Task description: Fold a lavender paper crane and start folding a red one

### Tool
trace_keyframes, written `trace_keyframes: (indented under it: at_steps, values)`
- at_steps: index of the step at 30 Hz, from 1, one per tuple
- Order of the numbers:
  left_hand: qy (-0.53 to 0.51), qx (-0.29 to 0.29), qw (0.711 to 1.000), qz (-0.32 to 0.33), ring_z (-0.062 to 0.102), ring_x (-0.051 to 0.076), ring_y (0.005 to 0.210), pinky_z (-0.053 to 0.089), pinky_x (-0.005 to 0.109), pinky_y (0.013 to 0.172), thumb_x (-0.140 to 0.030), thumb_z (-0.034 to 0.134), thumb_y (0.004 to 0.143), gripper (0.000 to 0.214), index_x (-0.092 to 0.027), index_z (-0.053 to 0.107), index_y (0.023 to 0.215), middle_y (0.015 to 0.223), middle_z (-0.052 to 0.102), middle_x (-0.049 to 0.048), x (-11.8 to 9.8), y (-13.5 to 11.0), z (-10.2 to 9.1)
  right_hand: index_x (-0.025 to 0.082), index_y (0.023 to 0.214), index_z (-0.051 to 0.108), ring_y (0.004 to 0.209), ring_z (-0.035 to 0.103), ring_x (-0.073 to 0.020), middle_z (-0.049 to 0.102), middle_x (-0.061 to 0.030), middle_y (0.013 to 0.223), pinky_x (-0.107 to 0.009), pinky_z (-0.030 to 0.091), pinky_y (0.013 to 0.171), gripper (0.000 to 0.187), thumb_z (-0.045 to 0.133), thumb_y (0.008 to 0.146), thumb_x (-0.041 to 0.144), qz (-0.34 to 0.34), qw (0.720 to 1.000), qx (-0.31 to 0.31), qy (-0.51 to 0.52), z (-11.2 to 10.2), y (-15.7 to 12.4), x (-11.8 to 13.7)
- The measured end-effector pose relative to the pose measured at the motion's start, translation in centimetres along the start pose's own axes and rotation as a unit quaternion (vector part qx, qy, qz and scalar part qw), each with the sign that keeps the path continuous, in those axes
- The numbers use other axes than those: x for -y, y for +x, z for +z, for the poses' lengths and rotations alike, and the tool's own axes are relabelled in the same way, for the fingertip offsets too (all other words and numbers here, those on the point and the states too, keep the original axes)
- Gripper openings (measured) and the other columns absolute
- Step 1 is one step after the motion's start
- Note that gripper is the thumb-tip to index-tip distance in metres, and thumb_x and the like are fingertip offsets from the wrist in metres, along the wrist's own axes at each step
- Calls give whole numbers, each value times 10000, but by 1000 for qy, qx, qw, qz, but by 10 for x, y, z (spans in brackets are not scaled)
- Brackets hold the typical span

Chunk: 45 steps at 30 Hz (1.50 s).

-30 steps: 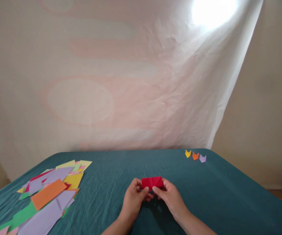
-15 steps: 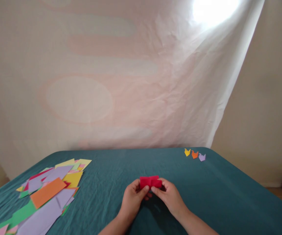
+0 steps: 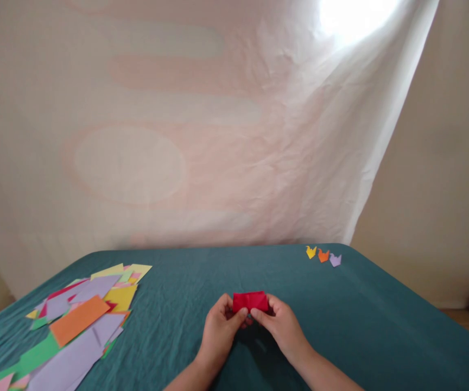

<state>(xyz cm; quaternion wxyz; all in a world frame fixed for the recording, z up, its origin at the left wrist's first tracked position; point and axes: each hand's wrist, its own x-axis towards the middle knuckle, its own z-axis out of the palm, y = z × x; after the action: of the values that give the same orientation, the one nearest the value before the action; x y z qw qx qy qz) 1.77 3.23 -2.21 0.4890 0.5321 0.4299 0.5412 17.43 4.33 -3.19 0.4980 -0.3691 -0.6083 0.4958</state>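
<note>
A small folded piece of red paper (image 3: 251, 301) is held up between both hands, just above the cloth-covered table. My left hand (image 3: 221, 326) grips its left end, with the thumb pressed on the lower front edge. At the right end, my right hand (image 3: 280, 325) pinches it the same way, thumb in front. The two thumb tips lie close together near the paper's lower middle. Most of the other fingers are tucked behind the paper and partly hidden.
On the left lies a spread pile of coloured paper sheets (image 3: 80, 320). Three folded paper birds stand in a row at the far right: yellow (image 3: 311, 252), orange (image 3: 323, 255) and lilac (image 3: 335, 260). A dark green cloth (image 3: 177, 293) covers the table; a pale patterned curtain (image 3: 218, 136) hangs behind.
The red paper's outline has become more even, its right part now level with the rest along the top. Both hands keep their hold and have barely moved.
</note>
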Motion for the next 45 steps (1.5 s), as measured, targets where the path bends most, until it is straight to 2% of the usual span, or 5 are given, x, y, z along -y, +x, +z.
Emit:
trace_keyframes:
  at_steps: [9, 15, 21, 40, 45]
  values:
    - [-27, -28, 999, -25, 649, 172, 507, 445, 230, 490, -334, 669, 733, 296, -203, 409, 783, 593, 635, -34, 3, 1, 2, 169, 891, 571, 759, 612, -187, 676, -52, 843, -276, 454, 701, 216, 671, 764, 313, -4, 998, -44, 41, 0, 2, -6]
    - [-13, -23, 999, -47, 673, 199, 580, 489, 271, 562, -308, 686, 708, 574, -159, 384, 1172, 627, 679, -9, 2, 1, -1, 201, 1259, 391, 669, 596, -163, 670, -26, 837, -243, 430, 572, 632, 710, 723, 298, 39, 992, -68, 97, -1, 4, -11]
    - [11, 39, 996, -75, 647, 164, 566, 455, 234, 530, -333, 675, 700, 219, -133, 594, 737, 665, 688, 48, 9, 4, -2, 132, 832, 659, 586, 551, -141, 670, -48, 706, -231, 389, 533, 288, 693, 736, 402, 53, 999, 9, 3, -3, 4, -10]
    - [57, -6, 994, -98, 608, 143, 422, 425, 217, 444, -367, 633, 704, 239, -165, 527, 634, 507, 634, 3, 1, 10, -21, 150, 786, 665, 495, 474, -120, 602, -18, 621, -228, 333, 458, 365, 615, 768, 511, 79, 985, -147, 44, -18, 6, -6]
    - [134, 67, 984, -100, 564, 128, 389, 367, 193, 393, -291, 616, 691, 153, -174, 544, 623, 481, 611, -22, -5, 5, -25, 171, 930, 698, 646, 571, -157, 692, -57, 834, -249, 408, 569, 342, 621, 784, 471, 78, 996, -23, 41, -21, 2, 5]
